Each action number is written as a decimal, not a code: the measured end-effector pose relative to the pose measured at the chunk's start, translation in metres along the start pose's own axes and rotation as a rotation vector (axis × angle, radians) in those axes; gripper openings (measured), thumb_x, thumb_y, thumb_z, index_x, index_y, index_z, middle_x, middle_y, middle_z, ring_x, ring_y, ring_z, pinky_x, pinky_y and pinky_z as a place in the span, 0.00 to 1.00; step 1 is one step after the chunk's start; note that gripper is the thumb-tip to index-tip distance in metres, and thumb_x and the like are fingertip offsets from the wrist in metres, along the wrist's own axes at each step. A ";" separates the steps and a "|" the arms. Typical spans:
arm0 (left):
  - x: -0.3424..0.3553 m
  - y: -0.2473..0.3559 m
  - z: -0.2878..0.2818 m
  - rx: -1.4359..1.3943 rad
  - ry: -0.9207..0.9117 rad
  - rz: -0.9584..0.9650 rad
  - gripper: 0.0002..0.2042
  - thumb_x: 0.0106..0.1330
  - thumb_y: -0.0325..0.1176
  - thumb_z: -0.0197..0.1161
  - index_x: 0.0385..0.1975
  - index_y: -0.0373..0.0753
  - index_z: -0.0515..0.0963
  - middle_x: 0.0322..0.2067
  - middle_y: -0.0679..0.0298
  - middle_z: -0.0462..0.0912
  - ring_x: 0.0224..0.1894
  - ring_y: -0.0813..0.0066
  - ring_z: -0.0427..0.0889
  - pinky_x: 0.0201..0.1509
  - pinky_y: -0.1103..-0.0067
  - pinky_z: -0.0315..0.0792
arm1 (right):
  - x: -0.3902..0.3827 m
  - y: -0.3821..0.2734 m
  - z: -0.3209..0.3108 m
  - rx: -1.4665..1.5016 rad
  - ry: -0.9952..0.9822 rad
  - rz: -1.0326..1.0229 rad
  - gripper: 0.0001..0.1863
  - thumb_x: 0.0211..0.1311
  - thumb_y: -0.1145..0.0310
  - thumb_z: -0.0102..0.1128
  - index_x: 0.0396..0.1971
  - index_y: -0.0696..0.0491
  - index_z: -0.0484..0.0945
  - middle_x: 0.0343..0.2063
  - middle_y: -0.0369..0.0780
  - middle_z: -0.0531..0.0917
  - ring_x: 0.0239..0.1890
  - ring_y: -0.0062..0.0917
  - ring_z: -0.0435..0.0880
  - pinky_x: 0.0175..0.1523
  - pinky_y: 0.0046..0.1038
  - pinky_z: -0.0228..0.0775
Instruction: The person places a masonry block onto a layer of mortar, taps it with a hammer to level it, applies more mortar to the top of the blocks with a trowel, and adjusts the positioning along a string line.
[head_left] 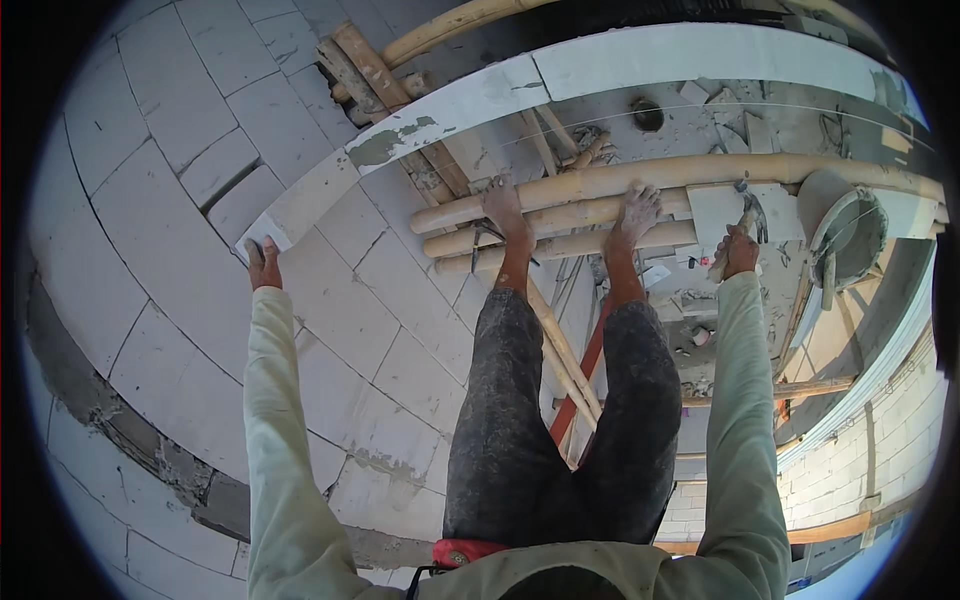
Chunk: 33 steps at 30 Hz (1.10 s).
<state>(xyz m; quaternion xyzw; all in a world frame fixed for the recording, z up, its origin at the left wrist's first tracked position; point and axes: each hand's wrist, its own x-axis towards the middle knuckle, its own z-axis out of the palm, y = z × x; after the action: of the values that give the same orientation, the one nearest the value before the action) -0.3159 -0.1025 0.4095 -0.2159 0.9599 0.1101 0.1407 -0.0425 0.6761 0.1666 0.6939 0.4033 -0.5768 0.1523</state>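
A claw hammer [757, 215] is held by its handle in the closed right grip [738, 254], metal head just beyond. The near end of a pale, smooth rectangular block [310, 195] is touched by the partly curled left grip [265, 268]; whether it is clasped cannot be told. Round bamboo poles [572, 184] are laid between both grips.
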 end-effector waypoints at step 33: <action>0.004 -0.087 0.458 -0.180 -0.360 -0.101 0.20 0.57 0.32 0.58 0.51 0.35 0.76 0.45 0.47 0.81 0.48 0.46 0.78 0.54 0.65 0.70 | -0.006 0.146 0.219 -0.621 0.398 -0.582 0.27 0.71 0.51 0.26 0.48 0.62 0.62 0.52 0.49 0.65 0.56 0.39 0.60 0.65 0.40 0.45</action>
<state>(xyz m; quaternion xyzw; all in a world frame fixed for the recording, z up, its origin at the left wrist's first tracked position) -0.1788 -0.0561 -0.0340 -0.2523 0.8935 0.2252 0.2955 -0.0833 0.4343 0.0719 0.5705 0.7561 -0.3033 0.1044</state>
